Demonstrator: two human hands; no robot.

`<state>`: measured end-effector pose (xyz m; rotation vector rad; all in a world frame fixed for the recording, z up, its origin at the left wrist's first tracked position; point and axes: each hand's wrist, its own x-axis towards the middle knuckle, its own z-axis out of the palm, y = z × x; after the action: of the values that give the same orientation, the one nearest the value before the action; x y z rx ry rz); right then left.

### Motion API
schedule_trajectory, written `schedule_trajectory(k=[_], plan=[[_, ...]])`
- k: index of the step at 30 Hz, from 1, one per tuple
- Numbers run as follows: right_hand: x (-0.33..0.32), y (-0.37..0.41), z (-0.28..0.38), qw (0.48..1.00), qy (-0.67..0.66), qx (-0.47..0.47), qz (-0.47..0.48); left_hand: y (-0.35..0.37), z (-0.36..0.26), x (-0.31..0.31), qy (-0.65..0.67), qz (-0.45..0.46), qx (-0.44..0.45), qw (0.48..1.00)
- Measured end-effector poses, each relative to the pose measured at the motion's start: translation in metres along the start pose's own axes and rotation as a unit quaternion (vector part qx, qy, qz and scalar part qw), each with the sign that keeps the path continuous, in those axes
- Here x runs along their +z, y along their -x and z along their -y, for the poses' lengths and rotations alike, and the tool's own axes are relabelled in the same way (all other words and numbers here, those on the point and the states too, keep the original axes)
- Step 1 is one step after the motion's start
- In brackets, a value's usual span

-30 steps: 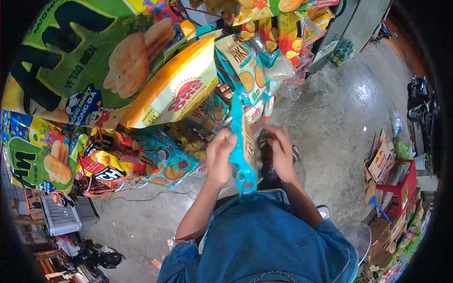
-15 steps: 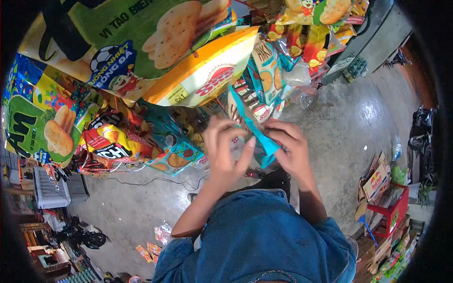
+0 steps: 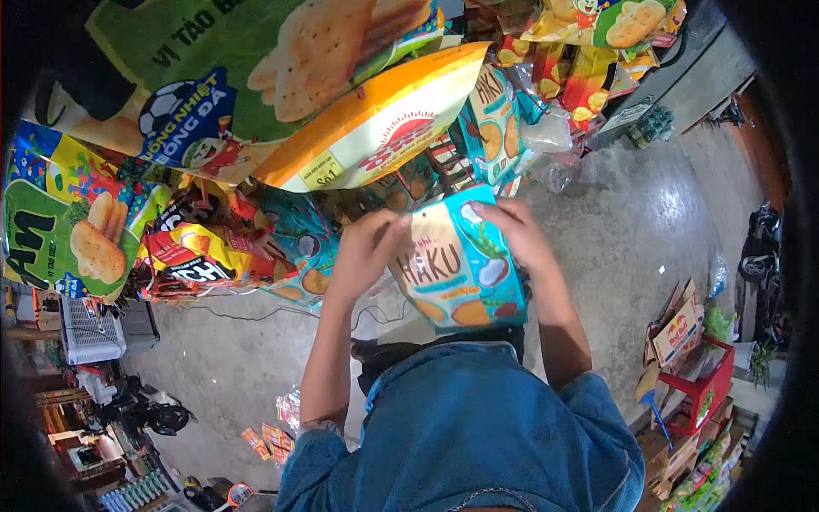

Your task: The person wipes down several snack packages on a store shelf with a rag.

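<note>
A teal and cream snack bag with "HAKU" printed on it hangs upright in front of my body, its front turned toward the camera. The fingers of my left hand are closed on its upper left corner. At the upper right corner my right hand pinches the bag's edge. Just beyond them is another teal bag among the hanging snacks. A large yellow and white bag hangs to the upper left of my hands.
Large green cracker bags and red-yellow snack packs hang at the left. A grey cabinet stands at the upper right. On the right are a red crate and cardboard; small packets lie on the floor.
The teal bag, earlier seen edge-on, now faces the camera and has come closer to my body. My left hand has moved left and closed on the bag's corner.
</note>
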<state>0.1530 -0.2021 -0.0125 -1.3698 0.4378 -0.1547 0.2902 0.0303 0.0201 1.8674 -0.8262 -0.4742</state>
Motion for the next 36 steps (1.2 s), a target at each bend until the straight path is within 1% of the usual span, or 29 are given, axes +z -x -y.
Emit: schedule_trajectory(k=[1, 2, 4, 6, 8, 9, 11, 13, 15, 16, 18, 19, 20, 21, 22, 23, 24, 25, 26, 27, 28, 29, 30, 31, 32, 33, 34, 35, 36], plan=[[0.004, -0.007, 0.000, 0.999, -0.036, 0.020, -0.011, -0.004, 0.008, 0.002, -0.008, -0.030, 0.009, 0.999], [0.005, -0.014, 0.000, 0.999, -0.035, 0.020, -0.008, -0.009, 0.014, 0.003, -0.009, -0.032, 0.008, 0.999], [0.007, -0.028, 0.000, 0.999, -0.031, 0.002, -0.014, -0.017, 0.015, 0.002, -0.063, -0.089, 0.064, 0.992], [0.010, -0.038, 0.003, 0.999, -0.040, 0.011, -0.010, -0.022, 0.013, 0.003, -0.064, -0.100, 0.045, 0.992], [0.012, -0.044, 0.007, 0.998, -0.022, 0.031, -0.049, -0.028, 0.014, 0.004, -0.060, -0.132, 0.057, 0.988], [0.012, -0.047, 0.009, 0.998, -0.037, 0.036, -0.027, -0.029, 0.013, 0.003, -0.060, -0.134, 0.056, 0.988], [0.015, -0.048, 0.013, 0.998, -0.032, 0.037, -0.034, -0.030, 0.010, 0.003, -0.057, -0.128, 0.020, 0.990], [0.016, -0.049, 0.013, 0.998, -0.029, 0.037, -0.042, -0.032, 0.020, 0.005, -0.062, -0.134, 0.034, 0.989], [0.015, -0.050, 0.009, 0.998, -0.031, 0.039, -0.025, -0.034, 0.028, 0.006, -0.067, -0.139, 0.048, 0.987], [0.014, -0.052, 0.006, 0.998, -0.031, 0.039, -0.026, -0.034, 0.030, 0.006, -0.090, -0.135, 0.048, 0.986], [0.009, -0.057, -0.002, 0.998, 0.056, 0.013, -0.024, -0.034, 0.033, 0.009, -0.113, -0.130, 0.048, 0.984], [0.009, -0.059, -0.005, 0.998, 0.057, 0.013, -0.024, -0.032, 0.035, 0.012, -0.127, -0.166, 0.066, 0.976], [0.008, -0.061, -0.007, 0.988, 0.132, -0.069, -0.026, -0.030, 0.037, 0.015, -0.141, -0.202, 0.083, 0.966], [0.007, -0.062, -0.010, 0.967, 0.206, -0.150, -0.028, -0.026, 0.039, 0.018, -0.141, -0.202, 0.084, 0.966], [0.004, -0.062, -0.013, 0.967, 0.206, -0.150, -0.029, -0.020, 0.042, 0.021, -0.148, -0.213, 0.079, 0.963], [0.001, -0.062, -0.017, 0.949, 0.258, -0.174, -0.055, -0.015, 0.046, 0.025, -0.156, -0.224, 0.074, 0.959], [-0.002, -0.064, -0.025, 0.935, 0.279, -0.207, -0.073, -0.011, 0.054, 0.032, -0.157, -0.224, 0.074, 0.959], [-0.002, -0.065, -0.028, 0.919, 0.300, -0.239, -0.094, -0.008, 0.066, 0.040, -0.139, -0.262, 0.082, 0.951], [-0.004, -0.063, -0.030, 0.919, 0.300, -0.238, -0.093, -0.006, 0.078, 0.047, -0.120, -0.301, 0.090, 0.942], [-0.001, -0.055, -0.022, 0.924, 0.315, -0.200, -0.084, -0.008, 0.082, 0.047, -0.185, -0.342, 0.099, 0.916], [0.000, -0.049, -0.019, 0.927, 0.329, -0.161, -0.076, -0.008, 0.087, 0.046, -0.184, -0.343, 0.098, 0.916], [-0.001, -0.048, -0.021, 0.927, 0.330, -0.160, -0.075, -0.006, 0.091, 0.042, -0.048, -0.259, 0.001, 0.965], [-0.002, -0.047, -0.023, 0.925, 0.349, -0.134, -0.059, -0.005, 0.092, 0.037, 0.089, -0.164, -0.096, 0.978], [-0.002, -0.045, -0.024, 0.922, 0.368, -0.109, -0.044, -0.003, 0.100, 0.034, 0.088, -0.165, -0.095, 0.978], [-0.003, -0.042, -0.023, 0.923, 0.367, -0.111, -0.043, -0.003, 0.112, 0.033, 0.045, -0.161, -0.094, 0.981], [-0.003, -0.036, -0.019, 0.922, 0.374, -0.101, -0.008, -0.002, 0.116, 0.029, 0.001, -0.157, -0.093, 0.983], [-0.005, -0.032, -0.017, 0.920, 0.380, -0.092, 0.028, -0.001, 0.120, 0.025, 0.000, -0.158, -0.091, 0.983], [-0.011, -0.033, -0.033, 0.922, 0.382, -0.050, 0.041, 0.000, 0.123, 0.020, 0.014, -0.112, -0.162, 0.980], [-0.012, -0.034, -0.039, 0.922, 0.382, -0.052, 0.042, 0.001, 0.125, 0.018, 0.029, -0.066, -0.232, 0.970]])
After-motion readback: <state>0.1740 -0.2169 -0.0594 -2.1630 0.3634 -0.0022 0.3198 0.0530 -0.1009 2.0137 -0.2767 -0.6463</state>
